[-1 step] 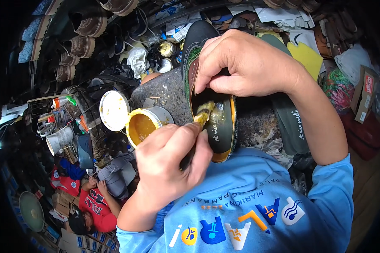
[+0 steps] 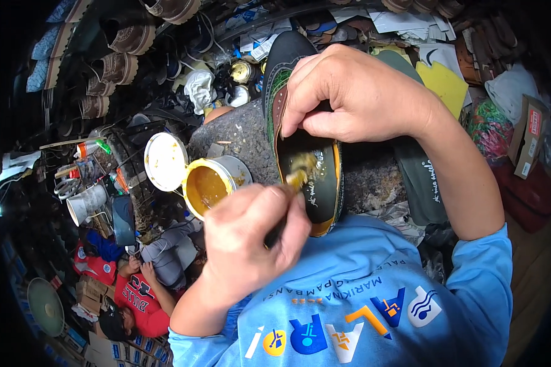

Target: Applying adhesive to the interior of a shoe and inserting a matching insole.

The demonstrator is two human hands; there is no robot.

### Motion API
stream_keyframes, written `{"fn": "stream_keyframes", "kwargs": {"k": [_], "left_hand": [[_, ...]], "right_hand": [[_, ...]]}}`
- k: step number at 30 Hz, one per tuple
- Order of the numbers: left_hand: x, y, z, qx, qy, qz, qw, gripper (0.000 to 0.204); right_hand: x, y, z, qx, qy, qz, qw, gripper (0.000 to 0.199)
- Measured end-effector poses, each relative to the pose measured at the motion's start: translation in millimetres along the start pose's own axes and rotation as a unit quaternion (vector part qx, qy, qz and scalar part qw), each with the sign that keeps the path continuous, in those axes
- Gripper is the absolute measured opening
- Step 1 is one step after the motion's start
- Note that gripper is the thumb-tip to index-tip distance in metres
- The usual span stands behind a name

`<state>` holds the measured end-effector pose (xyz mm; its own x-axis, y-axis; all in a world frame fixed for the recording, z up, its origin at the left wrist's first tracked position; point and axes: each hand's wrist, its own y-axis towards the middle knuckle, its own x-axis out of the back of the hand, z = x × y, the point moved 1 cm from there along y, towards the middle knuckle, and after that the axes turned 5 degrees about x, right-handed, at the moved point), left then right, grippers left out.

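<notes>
My left hand (image 2: pixel 251 229) is closed around a brush (image 2: pixel 300 174); its yellow-coated bristles are inside a shoe and blurred by motion. The shoe (image 2: pixel 286 56) has a dark toe pointing away from me, with green and brown parts along its side. Over its opening, my right hand (image 2: pixel 349 92) pinches the shoe's edge. White script and a wet sheen show on the dark inner sole (image 2: pixel 323 192). Left of the shoe is a white tub (image 2: pixel 234 166) of yellow-brown paste, its smeared lid (image 2: pixel 165 162) tipped open beside it. A loose dark green insole (image 2: pixel 419 189) lies to the right.
Under the shoe is a rough grey block (image 2: pixel 236 131). A white mug (image 2: pixel 82 206) and tools stand at left. A person in red (image 2: pixel 144 303) is at lower left. Brown shoes (image 2: pixel 125 33) line the upper left; a cardboard box (image 2: pixel 531 137) stands at right.
My left hand has shifted slightly right, and the bristles have moved a little down and right across the inside of the shoe. My right hand and the shoe stay nearly still.
</notes>
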<state>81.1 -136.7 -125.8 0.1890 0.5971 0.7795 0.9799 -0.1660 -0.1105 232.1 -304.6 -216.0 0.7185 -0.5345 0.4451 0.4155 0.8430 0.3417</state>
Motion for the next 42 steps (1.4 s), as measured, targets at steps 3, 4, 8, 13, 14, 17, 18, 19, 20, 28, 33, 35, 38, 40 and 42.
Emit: {"fn": "stream_keyframes", "kwargs": {"k": [3,4,8,13,14,17,18,19,20,28,33,35,38,40,42], "left_hand": [[-4.9,0.2,-2.2,-0.067,-0.055,0.023,0.996,0.006],[-7.3,0.6,-0.8,-0.031,-0.039,0.044,0.998,0.006],[-9.0,-0.3,0.0,-0.021,0.039,-0.023,0.999,0.008],[-4.0,-4.1,-4.9,-0.032,-0.084,0.041,0.995,0.006],[-3.8,-2.9,-4.7,-0.068,-0.099,0.004,0.993,0.005],[-5.0,1.5,4.1,0.02,-0.031,-0.028,0.999,0.002],[-7.4,5.6,9.3,0.024,-0.044,-0.016,0.999,0.001],[-7.2,7.0,12.9,0.019,-0.099,-0.005,0.995,0.002],[-7.7,9.6,17.7,0.043,-0.137,0.035,0.989,0.003],[6.3,20.1,30.7,-0.031,-0.125,0.1,0.987,0.015],[9.8,25.0,32.6,-0.057,-0.157,0.134,0.977,0.019],[11.5,26.0,33.5,-0.098,-0.13,0.118,0.98,0.018],[13.3,27.5,36.2,-0.065,-0.09,0.055,0.992,0.017],[11.3,28.8,37.6,-0.079,-0.136,0.065,0.985,0.016],[8.0,29.0,39.0,-0.053,-0.185,0.145,0.971,0.015]], "right_hand": [[-4.2,-3.9,-0.3,-0.019,0.008,-0.008,1.0,0.026],[-6.9,-5.9,0.8,-0.024,0.009,-0.007,1.0,0.026],[-11.7,-8.8,4.0,0.052,-0.053,-0.068,0.995,0.024],[-3.9,-7.5,0.5,0.077,-0.048,-0.035,0.995,0.025],[-2.2,-7.1,0.6,0.081,-0.045,-0.032,0.995,0.025],[0.4,-6.3,1.2,0.062,-0.023,-0.001,0.998,0.03],[0.2,-5.9,1.4,0.063,-0.018,0.002,0.998,0.03],[-0.1,-5.6,1.7,0.073,-0.021,-0.003,0.997,0.028],[-0.2,-5.8,1.7,0.079,-0.027,-0.004,0.996,0.026],[0.8,-10.2,0.2,0.069,-0.014,-0.01,0.997,0.026],[0.8,-11.1,1.5,0.034,0.007,0.006,0.999,0.037],[0.5,-10.3,2.3,0.057,-0.014,-0.006,0.998,0.026],[0.0,-10.4,4.2,0.02,0.005,-0.003,1.0,0.036],[2.0,-10.0,6.0,0.029,-0.008,0.001,1.0,0.035],[3.4,-9.0,7.4,0.04,-0.02,0.004,0.999,0.035]]}}
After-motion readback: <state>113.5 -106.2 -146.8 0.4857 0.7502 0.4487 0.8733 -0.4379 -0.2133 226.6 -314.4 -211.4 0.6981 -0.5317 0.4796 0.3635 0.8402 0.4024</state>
